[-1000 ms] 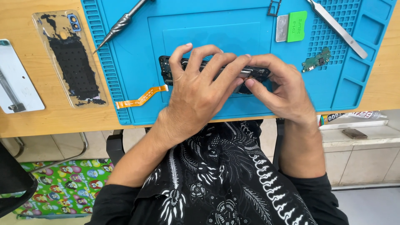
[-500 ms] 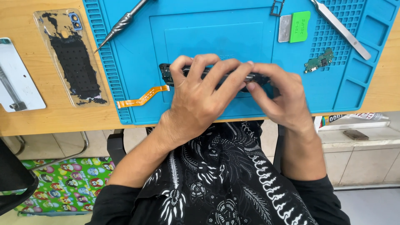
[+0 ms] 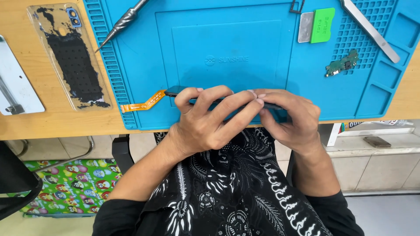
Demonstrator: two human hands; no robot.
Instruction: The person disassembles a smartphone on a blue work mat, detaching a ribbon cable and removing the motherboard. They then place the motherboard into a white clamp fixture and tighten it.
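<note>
At the near edge of the blue work mat (image 3: 245,48), both hands grip a dark, flat phone body (image 3: 177,91) held edge-on, so that only its thin side and one end show. The left hand (image 3: 205,124) curls over it from the near side, its fingers laid across the top and pinching it against the thumb; the right hand (image 3: 291,120) clamps the other end, fingertips meeting those of the left. An orange flex cable (image 3: 142,104) trails from the visible end of the phone body onto the mat's ribbed border. Farther out on the mat lie a small green circuit board (image 3: 342,64), a green plastic card (image 3: 322,25) overlapping a grey metal plate (image 3: 305,27), a flat metal pry tool (image 3: 371,29) and a knurled metal screwdriver (image 3: 123,22). Beside the mat, on the wooden table (image 3: 52,122), rests a clear phone back cover (image 3: 70,54) with black adhesive patches, and a white panel (image 3: 15,78) sits at the table's far side.
</note>
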